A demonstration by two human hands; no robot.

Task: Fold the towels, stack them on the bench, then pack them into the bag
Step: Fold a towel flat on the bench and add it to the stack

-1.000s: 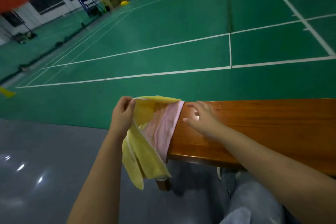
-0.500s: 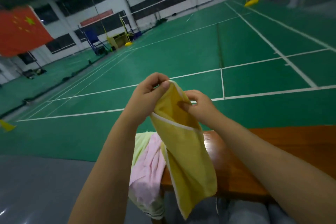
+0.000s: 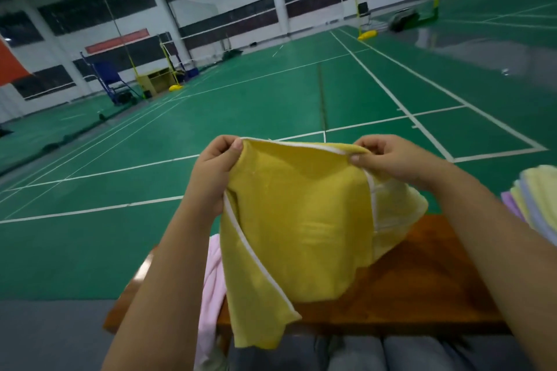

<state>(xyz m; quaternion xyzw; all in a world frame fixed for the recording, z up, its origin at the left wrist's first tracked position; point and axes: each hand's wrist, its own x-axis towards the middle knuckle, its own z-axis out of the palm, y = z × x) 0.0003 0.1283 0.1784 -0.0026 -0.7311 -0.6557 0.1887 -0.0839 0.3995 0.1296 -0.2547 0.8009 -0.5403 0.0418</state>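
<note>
A yellow towel (image 3: pixel 298 229) is held spread in the air above the wooden bench (image 3: pixel 422 286), its white-piped top edge stretched between 2 hands. The left hand (image 3: pixel 215 169) is seen pinching one upper corner between thumb and curled fingers; the right hand (image 3: pixel 388 156) is seen pinching the other corner in the same way. The lower part of the towel hangs slack, and its right side is doubled back behind the front layer.

Risks, as judged: if either pinch is loosened, the free corner may drop past the bench edge toward the floor; an uneven fold may result from the doubled-back side if it is not straightened first. A pink towel (image 3: pixel 212 283), draped over the left end of the bench, could be dragged off by the swinging hem.

A stack of folded towels (image 3: pixel 536 202) is cut off by the right frame edge, so its count cannot be determined. No bag is visible. The far background is blurred.
</note>
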